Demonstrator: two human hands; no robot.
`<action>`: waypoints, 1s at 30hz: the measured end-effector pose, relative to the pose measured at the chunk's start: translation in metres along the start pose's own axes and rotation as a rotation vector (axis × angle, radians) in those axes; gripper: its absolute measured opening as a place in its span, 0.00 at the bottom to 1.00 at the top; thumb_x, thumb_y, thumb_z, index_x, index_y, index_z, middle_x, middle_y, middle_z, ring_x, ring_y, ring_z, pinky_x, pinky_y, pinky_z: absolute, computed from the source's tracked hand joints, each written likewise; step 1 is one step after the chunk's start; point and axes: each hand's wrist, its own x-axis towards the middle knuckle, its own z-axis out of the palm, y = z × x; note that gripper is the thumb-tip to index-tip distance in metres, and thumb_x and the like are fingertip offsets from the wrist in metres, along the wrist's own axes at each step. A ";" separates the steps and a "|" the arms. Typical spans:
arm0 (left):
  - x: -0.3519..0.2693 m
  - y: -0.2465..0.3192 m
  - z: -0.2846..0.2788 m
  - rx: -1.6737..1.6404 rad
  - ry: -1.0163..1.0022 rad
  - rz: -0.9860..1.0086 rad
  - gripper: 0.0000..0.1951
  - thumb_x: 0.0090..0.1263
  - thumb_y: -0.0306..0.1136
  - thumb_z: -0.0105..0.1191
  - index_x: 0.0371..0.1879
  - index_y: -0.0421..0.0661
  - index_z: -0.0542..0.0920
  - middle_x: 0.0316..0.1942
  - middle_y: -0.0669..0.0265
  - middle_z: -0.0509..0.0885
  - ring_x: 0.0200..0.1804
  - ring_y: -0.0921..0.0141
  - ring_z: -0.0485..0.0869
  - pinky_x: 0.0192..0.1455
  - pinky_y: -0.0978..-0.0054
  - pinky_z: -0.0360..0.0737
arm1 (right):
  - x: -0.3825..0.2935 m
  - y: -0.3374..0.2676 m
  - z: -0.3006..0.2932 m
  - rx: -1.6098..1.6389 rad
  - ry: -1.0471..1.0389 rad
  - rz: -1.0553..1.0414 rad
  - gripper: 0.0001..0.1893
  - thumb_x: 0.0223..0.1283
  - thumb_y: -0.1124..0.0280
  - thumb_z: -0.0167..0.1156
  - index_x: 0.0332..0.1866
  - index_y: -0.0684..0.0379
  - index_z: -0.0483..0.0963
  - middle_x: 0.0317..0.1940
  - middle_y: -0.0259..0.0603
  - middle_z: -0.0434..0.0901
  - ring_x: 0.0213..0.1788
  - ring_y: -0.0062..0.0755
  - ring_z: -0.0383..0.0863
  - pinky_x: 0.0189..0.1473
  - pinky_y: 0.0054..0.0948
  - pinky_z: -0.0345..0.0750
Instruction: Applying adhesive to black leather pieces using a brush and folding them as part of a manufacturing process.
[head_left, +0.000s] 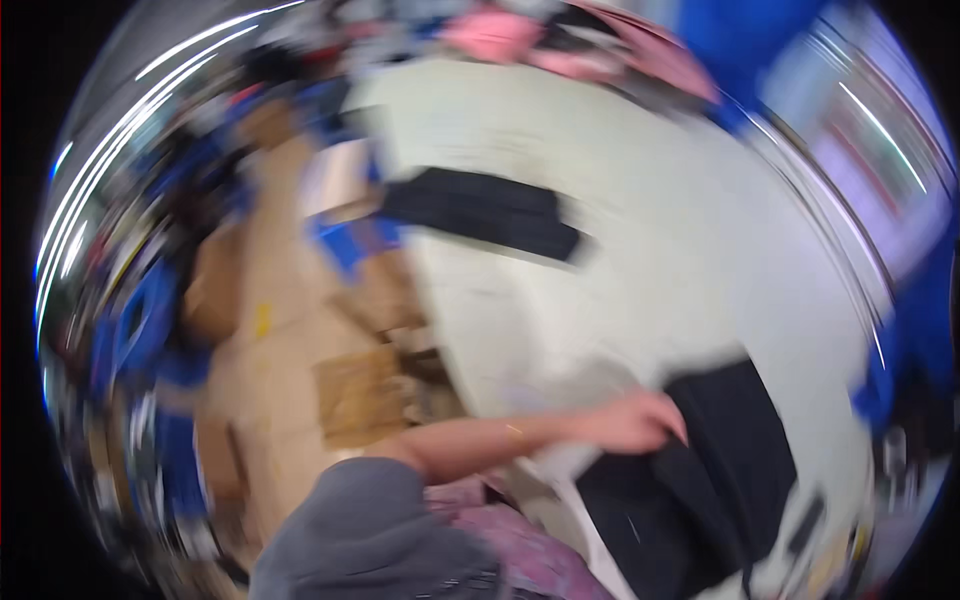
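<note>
The picture is blurred by motion. My left hand (637, 424) reaches in from the lower left and lies at the upper left edge of a black cloth piece (724, 450), with its fingers over the fabric. Blur hides whether the fingers grip the cloth. This cloth lies partly folded, with a long crease, near the table's front edge. My right hand is out of view. Farther along the white table (637, 247) rests another dark fabric piece (487, 210), long and folded, reaching the table's left edge.
Pink and dark cloth (495, 34) is heaped at the table's far end. Cardboard boxes (360, 397) and a blue container (345, 244) stand along the left side, beside a tiled aisle (281, 300). A small dark object (806, 525) lies right of the near cloth.
</note>
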 end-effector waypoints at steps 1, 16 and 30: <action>0.020 0.009 -0.005 -0.037 -0.092 -0.234 0.17 0.59 0.13 0.50 0.43 0.44 0.87 0.40 0.65 0.86 0.36 0.72 0.81 0.41 0.79 0.76 | -0.008 0.027 0.023 -0.013 -0.014 0.235 0.14 0.61 0.64 0.55 0.47 0.60 0.80 0.42 0.49 0.85 0.42 0.50 0.82 0.45 0.43 0.78; 0.159 -0.099 0.026 0.500 -0.267 -0.595 0.03 0.67 0.24 0.58 0.32 0.37 0.82 0.26 0.69 0.82 0.29 0.77 0.76 0.35 0.85 0.72 | 0.186 0.083 0.090 0.508 0.170 0.299 0.12 0.52 0.69 0.67 0.40 0.63 0.83 0.28 0.43 0.83 0.29 0.42 0.80 0.39 0.36 0.77; -0.021 0.006 -0.035 0.662 -0.795 0.258 0.09 0.54 0.25 0.57 0.32 0.47 0.86 0.46 0.68 0.85 0.47 0.69 0.80 0.59 0.68 0.75 | -0.021 -0.128 0.055 1.271 0.325 0.238 0.16 0.51 0.76 0.68 0.47 0.65 0.83 0.38 0.44 0.86 0.33 0.25 0.82 0.37 0.19 0.77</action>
